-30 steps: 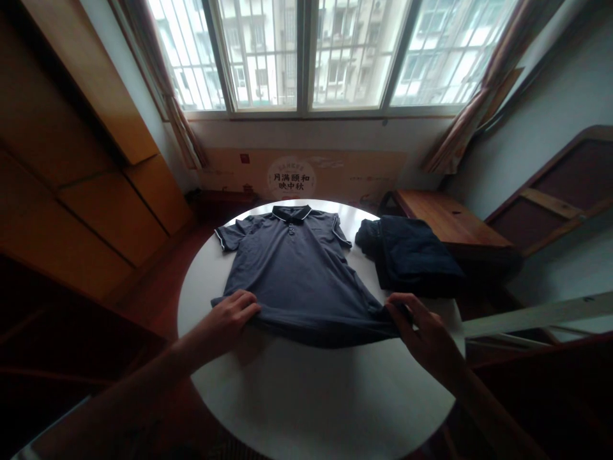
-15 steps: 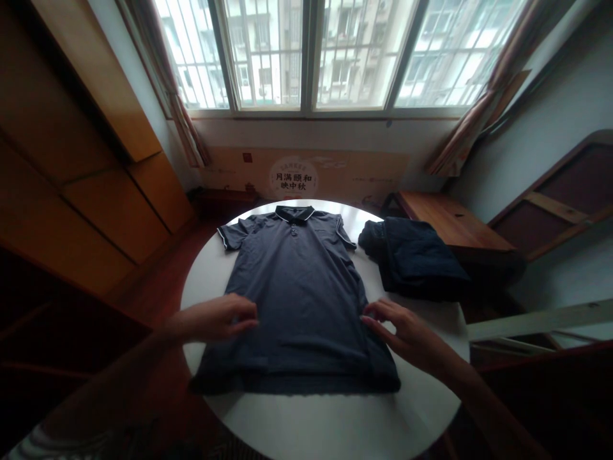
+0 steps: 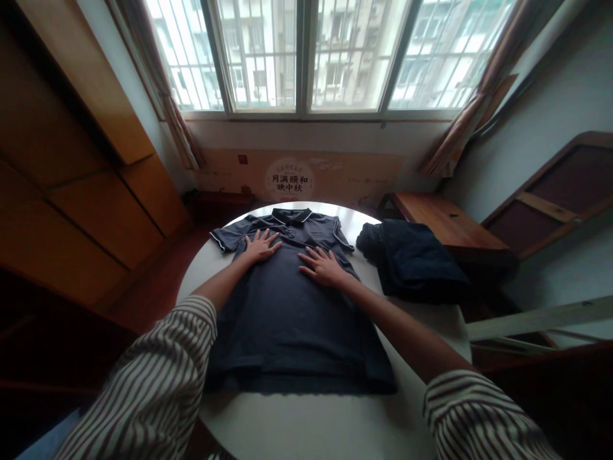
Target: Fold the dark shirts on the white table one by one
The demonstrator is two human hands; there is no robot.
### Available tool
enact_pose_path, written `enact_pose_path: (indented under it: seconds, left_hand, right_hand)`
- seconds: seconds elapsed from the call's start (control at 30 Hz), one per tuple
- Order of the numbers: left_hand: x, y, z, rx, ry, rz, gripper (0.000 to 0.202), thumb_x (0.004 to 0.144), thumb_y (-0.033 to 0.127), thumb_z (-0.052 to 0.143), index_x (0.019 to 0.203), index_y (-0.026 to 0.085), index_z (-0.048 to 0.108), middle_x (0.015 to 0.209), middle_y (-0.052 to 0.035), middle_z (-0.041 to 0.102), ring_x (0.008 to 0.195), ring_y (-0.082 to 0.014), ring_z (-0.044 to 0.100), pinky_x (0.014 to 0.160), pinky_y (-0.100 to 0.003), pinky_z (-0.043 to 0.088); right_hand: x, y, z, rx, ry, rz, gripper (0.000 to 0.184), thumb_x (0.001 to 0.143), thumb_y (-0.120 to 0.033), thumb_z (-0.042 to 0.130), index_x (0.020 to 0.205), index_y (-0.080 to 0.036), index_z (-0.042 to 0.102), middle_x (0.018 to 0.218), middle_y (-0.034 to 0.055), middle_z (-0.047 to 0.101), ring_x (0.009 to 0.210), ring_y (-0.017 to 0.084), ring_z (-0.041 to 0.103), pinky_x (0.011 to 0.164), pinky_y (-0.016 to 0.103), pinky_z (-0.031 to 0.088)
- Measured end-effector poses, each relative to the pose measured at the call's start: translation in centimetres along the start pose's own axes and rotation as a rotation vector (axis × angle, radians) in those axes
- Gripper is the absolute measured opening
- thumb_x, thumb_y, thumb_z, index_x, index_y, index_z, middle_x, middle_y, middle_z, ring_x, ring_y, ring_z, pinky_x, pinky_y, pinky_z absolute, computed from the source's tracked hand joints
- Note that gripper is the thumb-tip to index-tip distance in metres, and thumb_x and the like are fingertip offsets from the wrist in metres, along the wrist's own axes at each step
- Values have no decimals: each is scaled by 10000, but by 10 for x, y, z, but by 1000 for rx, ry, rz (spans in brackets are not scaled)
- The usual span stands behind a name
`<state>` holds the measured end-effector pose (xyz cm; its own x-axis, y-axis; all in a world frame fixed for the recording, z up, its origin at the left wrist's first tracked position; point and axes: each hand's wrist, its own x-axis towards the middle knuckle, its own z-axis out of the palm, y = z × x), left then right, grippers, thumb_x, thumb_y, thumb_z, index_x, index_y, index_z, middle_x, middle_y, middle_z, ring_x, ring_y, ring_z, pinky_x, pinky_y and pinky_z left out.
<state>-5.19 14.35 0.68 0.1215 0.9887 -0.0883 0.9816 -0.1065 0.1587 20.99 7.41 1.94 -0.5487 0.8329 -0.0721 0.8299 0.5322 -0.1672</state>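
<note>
Two palms down on a dark polo shirt [image 3: 287, 319], left hand [image 3: 261, 247] and right hand [image 3: 323, 267] flat on its chest, fingers [image 3: 268, 237] spread, gripping nothing. Shirt's lying on a round white counter [image 3: 306, 415], dark cloth bundle [image 3: 414, 259] just right, barred window [image 3: 306, 57] far off. Can't tell what the bundle is.

The left sleeve [image 3: 158, 377] and right sleeve [image 3: 479, 415] are loose cream cloth with thin dark brown stripes curving around each arm. Each sleeve ends in a soft, bunched edge well behind the left hand [image 3: 261, 247] and right hand [image 3: 323, 267], leaving the forearms [image 3: 225, 284] bare.
</note>
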Motion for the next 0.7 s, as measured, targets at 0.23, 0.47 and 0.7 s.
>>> enact_pose_path:
  seconds: [0.23,0.47,0.7]
  left_hand:
    - [23,-9,3,35,11,14,737,901,761,220,1558,428,207,1665,0,79,1507,-407,52,1086,-773,56]
    - [19,-7,5,38,48,27,718,917,740,241,1558,418,219,1662,-15,121,1505,-403,86,1100,-751,81]
    - [16,-5,3,42,53,20,705,927,720,255,1558,405,234,1659,-10,138,1500,-413,99,1100,-751,96]
  right_hand:
    - [6,7,10,9,117,42,600,1002,-610,261,1511,-324,397,1620,40,292,1470,328,251,1153,598,207]
    - [29,57,-44,-148,384,266,427,957,-266,451,1340,-128,583,1405,219,504,1276,370,451,996,454,418]
    - [57,95,-81,-59,221,453,682,895,-190,553,1536,-182,322,1209,201,629,1026,316,642,837,376,493]
